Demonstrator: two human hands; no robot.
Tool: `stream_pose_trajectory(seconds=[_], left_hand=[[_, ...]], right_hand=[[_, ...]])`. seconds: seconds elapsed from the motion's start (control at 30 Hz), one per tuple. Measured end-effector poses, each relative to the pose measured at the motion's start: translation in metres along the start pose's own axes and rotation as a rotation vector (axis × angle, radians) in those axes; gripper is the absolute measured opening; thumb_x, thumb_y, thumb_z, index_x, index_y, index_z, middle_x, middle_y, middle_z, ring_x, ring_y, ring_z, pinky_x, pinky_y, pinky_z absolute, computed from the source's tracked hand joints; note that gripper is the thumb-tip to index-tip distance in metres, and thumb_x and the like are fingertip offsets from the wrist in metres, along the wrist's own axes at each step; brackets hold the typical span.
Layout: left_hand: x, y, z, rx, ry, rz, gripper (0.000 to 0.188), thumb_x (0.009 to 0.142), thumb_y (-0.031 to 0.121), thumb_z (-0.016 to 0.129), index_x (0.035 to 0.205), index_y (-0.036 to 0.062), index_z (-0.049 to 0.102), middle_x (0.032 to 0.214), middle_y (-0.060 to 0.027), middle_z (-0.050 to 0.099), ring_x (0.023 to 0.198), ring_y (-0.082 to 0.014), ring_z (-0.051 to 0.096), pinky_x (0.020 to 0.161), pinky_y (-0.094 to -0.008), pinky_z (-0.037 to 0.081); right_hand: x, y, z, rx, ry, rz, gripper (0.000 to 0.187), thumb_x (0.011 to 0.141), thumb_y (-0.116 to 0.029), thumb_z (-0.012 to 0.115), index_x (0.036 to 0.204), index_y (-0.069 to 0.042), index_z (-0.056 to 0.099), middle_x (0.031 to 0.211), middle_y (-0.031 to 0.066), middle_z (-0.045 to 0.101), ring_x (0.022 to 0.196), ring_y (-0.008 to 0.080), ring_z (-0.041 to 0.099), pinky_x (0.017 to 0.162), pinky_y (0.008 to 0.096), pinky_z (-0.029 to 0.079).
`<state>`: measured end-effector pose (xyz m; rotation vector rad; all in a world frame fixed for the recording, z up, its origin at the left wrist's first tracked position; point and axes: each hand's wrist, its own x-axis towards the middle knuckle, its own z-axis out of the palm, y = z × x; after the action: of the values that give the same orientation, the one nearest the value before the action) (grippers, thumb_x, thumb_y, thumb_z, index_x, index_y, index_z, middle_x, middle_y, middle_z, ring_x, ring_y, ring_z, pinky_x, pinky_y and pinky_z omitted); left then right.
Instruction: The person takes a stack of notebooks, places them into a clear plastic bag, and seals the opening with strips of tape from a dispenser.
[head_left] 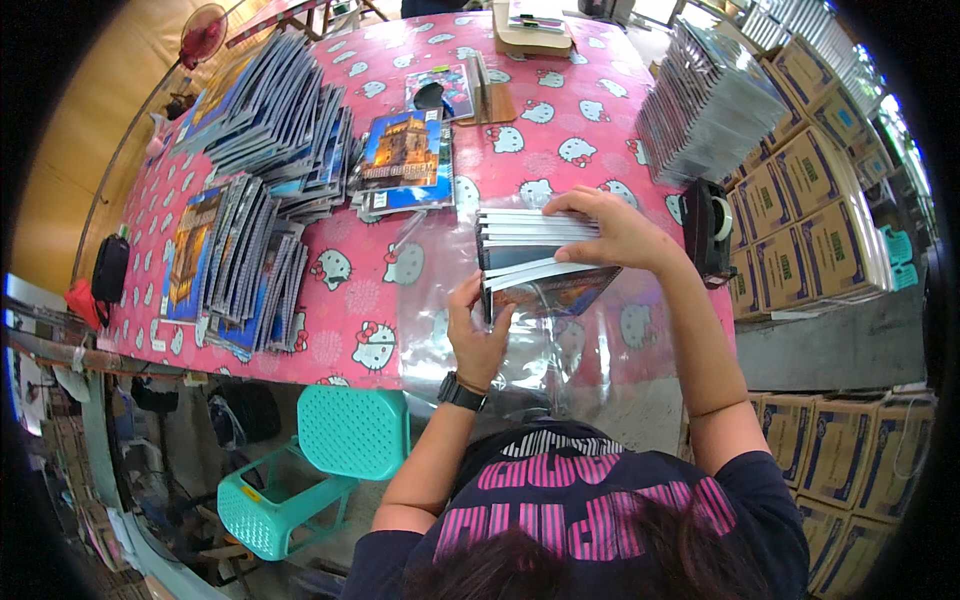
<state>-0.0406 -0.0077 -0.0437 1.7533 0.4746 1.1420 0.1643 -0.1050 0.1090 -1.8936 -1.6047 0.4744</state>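
Our two hands grasp a bundle of notebooks [535, 243] near the middle of the table's front half: our right hand [612, 232] curls over its top edge from the right, and our left hand [480, 335] holds its near-left corner between thumb and fingers. White page edges face up toward us. Largest of all around us is the table [330, 350], covered in pink cloth with white cartoon cats. Brown cartons [805, 225] rise in stacks beyond its right side. Leaning piles of notebooks [275, 125] with blue-toned covers spread across the table's left, and at its far right we see a tall stack in clear wrapping [700, 105]. Clear plastic [560, 355] lies beneath and before the bundle. Smaller still, a black tape dispenser [708, 235] sits near the right edge, and a dark watch [462, 391] circles our left wrist.
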Motion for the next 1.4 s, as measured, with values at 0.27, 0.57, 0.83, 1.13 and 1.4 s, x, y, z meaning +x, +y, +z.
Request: stream_pose_trajectory(seconds=[0.27, 0.57, 0.83, 1.13, 1.4], left_hand=[[0.003, 0.010, -0.006, 0.114, -0.025, 0.021, 0.053, 0.067, 0.006, 0.079, 0.112, 0.0019, 0.052, 0.105, -0.0128, 0.054, 0.094, -0.0251, 0.054, 0.080, -0.0338, 0.045], [-0.016, -0.025, 0.008, -0.248, -0.172, -0.310, 0.054, 0.065, 0.007, 0.081, 0.110, 0.0026, 0.051, 0.098, -0.0109, 0.056, 0.090, -0.0231, 0.056, 0.080, -0.0329, 0.045], [-0.012, -0.001, 0.004, 0.123, 0.093, 0.024, 0.058, 0.063, 0.005, 0.082, 0.111, 0.0021, 0.049, 0.105, -0.0138, 0.051, 0.098, -0.0254, 0.051, 0.081, -0.0353, 0.044], [-0.026, -0.020, 0.001, -0.046, -0.159, -0.269, 0.040, 0.071, 0.004, 0.076, 0.103, 0.0011, 0.052, 0.087, -0.0115, 0.057, 0.078, -0.0243, 0.057, 0.072, -0.0324, 0.047], [-0.026, -0.020, 0.002, 0.052, -0.099, -0.137, 0.045, 0.070, 0.001, 0.075, 0.108, 0.0020, 0.052, 0.106, -0.0126, 0.052, 0.098, -0.0243, 0.052, 0.083, -0.0333, 0.044]], right_hand=[[0.005, -0.005, 0.010, -0.016, 0.019, 0.075, 0.049, 0.074, -0.025, 0.075, 0.114, -0.003, 0.056, 0.102, 0.0129, 0.062, 0.097, 0.0255, 0.061, 0.087, 0.0358, 0.046], [0.027, -0.018, 0.010, -0.185, -0.107, 0.027, 0.054, 0.073, -0.031, 0.073, 0.115, -0.004, 0.052, 0.105, 0.0191, 0.060, 0.102, 0.0343, 0.057, 0.088, 0.0407, 0.044], [0.031, -0.016, 0.014, -0.105, -0.173, 0.046, 0.068, 0.069, -0.039, 0.076, 0.121, -0.004, 0.049, 0.107, 0.0198, 0.060, 0.103, 0.0341, 0.058, 0.088, 0.0403, 0.044], [0.041, -0.002, 0.014, -0.081, -0.186, 0.007, 0.064, 0.076, -0.037, 0.071, 0.125, -0.003, 0.048, 0.109, 0.0201, 0.061, 0.102, 0.0344, 0.059, 0.087, 0.0409, 0.045], [0.041, 0.007, 0.009, 0.004, -0.165, -0.086, 0.057, 0.081, -0.028, 0.067, 0.128, -0.005, 0.047, 0.109, 0.0200, 0.061, 0.104, 0.0348, 0.059, 0.090, 0.0405, 0.045]])
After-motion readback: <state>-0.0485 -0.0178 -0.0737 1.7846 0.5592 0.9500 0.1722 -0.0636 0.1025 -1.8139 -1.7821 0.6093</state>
